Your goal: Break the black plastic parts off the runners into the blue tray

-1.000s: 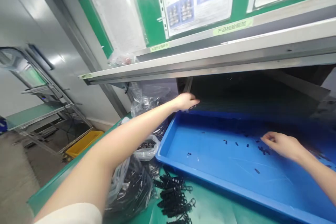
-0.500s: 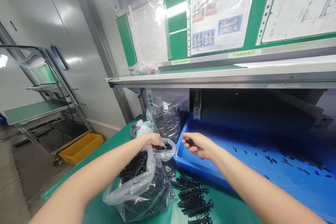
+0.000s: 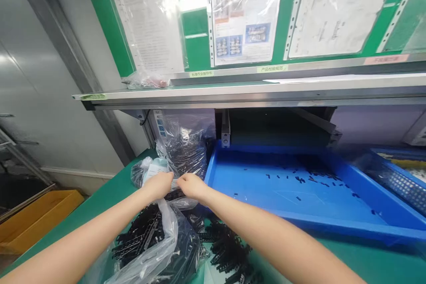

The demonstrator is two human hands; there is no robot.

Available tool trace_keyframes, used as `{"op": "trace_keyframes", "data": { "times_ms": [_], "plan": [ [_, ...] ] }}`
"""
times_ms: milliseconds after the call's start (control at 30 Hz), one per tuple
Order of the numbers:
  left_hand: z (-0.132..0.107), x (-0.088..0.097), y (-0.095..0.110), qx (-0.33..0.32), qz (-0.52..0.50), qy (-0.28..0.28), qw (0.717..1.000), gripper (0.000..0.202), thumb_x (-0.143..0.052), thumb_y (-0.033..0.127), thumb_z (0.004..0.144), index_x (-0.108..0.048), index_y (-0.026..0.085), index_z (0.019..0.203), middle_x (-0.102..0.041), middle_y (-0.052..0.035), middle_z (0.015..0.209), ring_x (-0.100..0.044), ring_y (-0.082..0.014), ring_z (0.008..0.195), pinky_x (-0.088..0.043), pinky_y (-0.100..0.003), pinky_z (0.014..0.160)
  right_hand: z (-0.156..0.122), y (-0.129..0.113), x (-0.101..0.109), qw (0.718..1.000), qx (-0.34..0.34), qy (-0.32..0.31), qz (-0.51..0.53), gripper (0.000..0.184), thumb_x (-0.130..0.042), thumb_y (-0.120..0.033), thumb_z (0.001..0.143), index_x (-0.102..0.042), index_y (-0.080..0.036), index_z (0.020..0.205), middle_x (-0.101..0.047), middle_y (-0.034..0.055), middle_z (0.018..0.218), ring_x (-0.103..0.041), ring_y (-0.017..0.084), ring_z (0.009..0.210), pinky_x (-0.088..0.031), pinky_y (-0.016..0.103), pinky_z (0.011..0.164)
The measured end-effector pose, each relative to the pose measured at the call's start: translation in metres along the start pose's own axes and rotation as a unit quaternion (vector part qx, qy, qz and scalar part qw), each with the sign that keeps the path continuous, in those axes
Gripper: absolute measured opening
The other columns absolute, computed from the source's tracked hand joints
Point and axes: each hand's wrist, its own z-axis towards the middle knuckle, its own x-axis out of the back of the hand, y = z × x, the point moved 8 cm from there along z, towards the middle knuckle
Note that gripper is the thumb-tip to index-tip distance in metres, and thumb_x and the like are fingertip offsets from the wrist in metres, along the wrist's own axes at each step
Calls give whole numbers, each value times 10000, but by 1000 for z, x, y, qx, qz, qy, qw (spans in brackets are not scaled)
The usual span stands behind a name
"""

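My left hand (image 3: 160, 185) and my right hand (image 3: 191, 186) meet at the rim of a small clear plastic bag (image 3: 176, 199) left of the blue tray (image 3: 309, 226). Both hands are closed, pinching the bag's edge, with dark parts visible inside it. Just in front lies a larger clear bag (image 3: 156, 248) full of black plastic parts. A loose pile of black parts (image 3: 229, 248) lies on the green table beside my right forearm. Small black pieces (image 3: 299, 179) are scattered on the tray floor.
Another clear bag of black parts (image 3: 186, 151) stands behind, under the metal shelf (image 3: 253, 91). Sleeved instruction sheets (image 3: 246, 13) hang on the green board above. A second blue bin (image 3: 396, 173) is at the right. A yellow crate (image 3: 36, 217) sits on the floor to the left.
My left hand came back from under the shelf and my right hand left the tray; both now meet at the small bag. The view has swung left and down.
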Motion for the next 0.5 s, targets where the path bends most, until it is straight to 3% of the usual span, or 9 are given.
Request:
{"op": "trace_keyframes", "data": {
  "times_ms": [100,167,233,300,400,500],
  "plan": [
    [-11,7,10,6,23,2,1000,306,-276,212,895,-552,105,969,-602,-148,986,-574,-298,928,-459,-415,712,-10,29,55,995,64,19,-80,218,-502,-317,903,-577,-143,1012,-564,61,1070,-550,220,946,-449,408,828],
    [-18,12,19,-3,29,7,1000,302,-280,239,884,-545,130,981,-594,-135,1025,-567,-300,944,-454,-393,712,-24,49,89,986,98,25,-136,212,-476,-289,916,-564,-156,1055,-534,86,1146,-491,230,1060,-374,455,918],
    [-24,18,27,-13,34,10,999,293,-292,263,876,-543,147,975,-600,-115,1010,-574,-283,928,-451,-369,709,-42,64,103,974,129,-4,-185,217,-475,-244,907,-577,-147,1072,-526,112,1185,-443,251,1131,-317,470,966],
    [-29,22,35,-23,43,7,999,284,-304,280,868,-543,159,962,-606,-99,989,-576,-271,924,-448,-358,714,-62,70,95,959,164,-56,-222,230,-513,-222,876,-596,-189,1088,-509,93,1234,-381,245,1196,-273,435,1008],
    [-36,25,45,-32,51,-14,998,273,-317,293,857,-549,174,940,-616,-81,966,-577,-255,932,-449,-338,718,-83,74,63,932,211,-143,-260,290,-610,-236,810,-602,-305,1091,-492,-13,1267,-330,199,1238,-233,366,1041],
    [-40,23,48,-26,46,-36,998,265,-324,295,836,-559,195,909,-625,-65,949,-584,-234,920,-449,-318,734,-80,89,50,919,216,-166,-284,316,-628,-262,805,-583,-363,1101,-470,-65,1283,-310,174,1249,-198,343,1057]
  ]
}}
